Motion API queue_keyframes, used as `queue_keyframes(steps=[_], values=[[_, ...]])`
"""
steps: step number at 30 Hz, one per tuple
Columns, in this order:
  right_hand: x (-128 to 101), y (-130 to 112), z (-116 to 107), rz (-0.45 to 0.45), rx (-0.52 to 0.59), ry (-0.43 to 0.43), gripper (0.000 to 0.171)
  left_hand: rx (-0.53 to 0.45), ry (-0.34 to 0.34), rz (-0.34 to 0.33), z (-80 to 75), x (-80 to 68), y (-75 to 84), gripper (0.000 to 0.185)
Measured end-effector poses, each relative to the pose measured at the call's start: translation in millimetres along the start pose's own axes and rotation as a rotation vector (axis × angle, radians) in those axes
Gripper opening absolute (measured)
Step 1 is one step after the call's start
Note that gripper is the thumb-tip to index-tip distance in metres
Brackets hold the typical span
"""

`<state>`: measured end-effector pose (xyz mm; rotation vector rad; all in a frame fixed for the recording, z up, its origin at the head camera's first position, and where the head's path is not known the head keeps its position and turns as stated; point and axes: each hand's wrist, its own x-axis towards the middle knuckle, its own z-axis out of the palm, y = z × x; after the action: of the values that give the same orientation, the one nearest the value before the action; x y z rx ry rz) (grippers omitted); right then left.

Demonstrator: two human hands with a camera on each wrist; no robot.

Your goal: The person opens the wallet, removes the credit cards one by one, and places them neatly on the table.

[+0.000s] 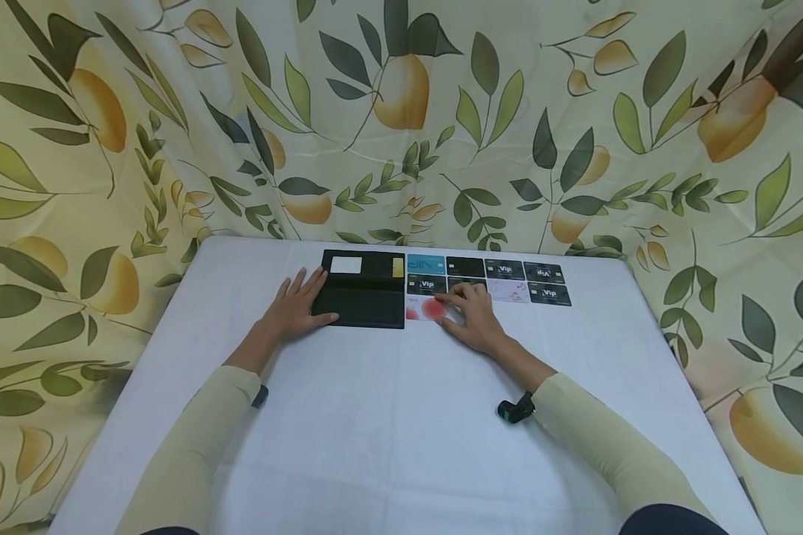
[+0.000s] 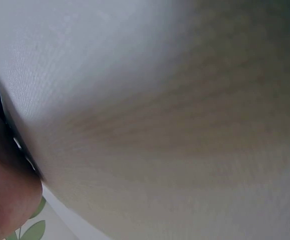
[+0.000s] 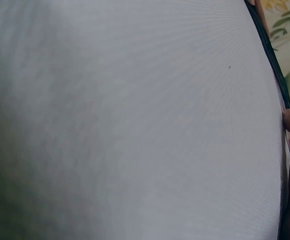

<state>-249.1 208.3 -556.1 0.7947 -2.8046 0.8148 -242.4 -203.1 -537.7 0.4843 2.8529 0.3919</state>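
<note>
An open black card wallet [image 1: 363,288] lies at the far middle of the white table [image 1: 388,416], with a white card [image 1: 346,264] and a yellow card [image 1: 398,267] in its upper half. My left hand [image 1: 297,305] rests flat beside it, fingers straight, thumb touching its lower left edge. My right hand [image 1: 471,316] lies on a white card with a red dot [image 1: 427,309], fingers touching it. Several more cards lie in rows to the right: a teal one [image 1: 426,264] and black Vip cards [image 1: 505,269]. Both wrist views show mostly blurred white tablecloth.
A leaf and fruit patterned curtain [image 1: 401,119] hangs behind and around the table. The table's far edge runs just behind the wallet and cards. Small black cameras sit at both wrists [image 1: 515,410].
</note>
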Motion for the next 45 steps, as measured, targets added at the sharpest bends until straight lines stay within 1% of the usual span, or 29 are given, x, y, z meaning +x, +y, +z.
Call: queue_keyframes(steps=[6,10,17,21,28,34,39,45], values=[[1,0,0,0.014,0.000,-0.009,0.047,0.001,0.001,-0.003,-1.2,0.0,-0.1,0.100],[2,1,0,0.007,0.006,-0.003,0.047,-0.002,0.000,-0.002,-2.9,-0.3,0.7,0.100],[5,4,0,-0.032,0.065,0.071,0.048,0.003,0.007,0.000,-5.3,-0.1,1.7,0.100],[4,4,0,-0.021,0.099,0.093,0.053,0.001,0.006,0.000,-5.6,-1.0,1.7,0.101],[3,7,2,0.032,0.131,0.102,0.061,-0.004,0.001,-0.002,-3.0,-3.6,0.3,0.101],[4,9,3,0.054,0.148,0.132,0.059,-0.012,-0.001,0.000,-1.3,-1.7,-1.3,0.101],[12,7,2,0.061,0.151,0.139,0.058,-0.010,-0.005,0.000,-2.3,-0.3,-1.7,0.101],[24,-1,1,0.063,0.162,0.135,0.057,-0.013,-0.003,0.006,1.1,2.0,-3.2,0.102]])
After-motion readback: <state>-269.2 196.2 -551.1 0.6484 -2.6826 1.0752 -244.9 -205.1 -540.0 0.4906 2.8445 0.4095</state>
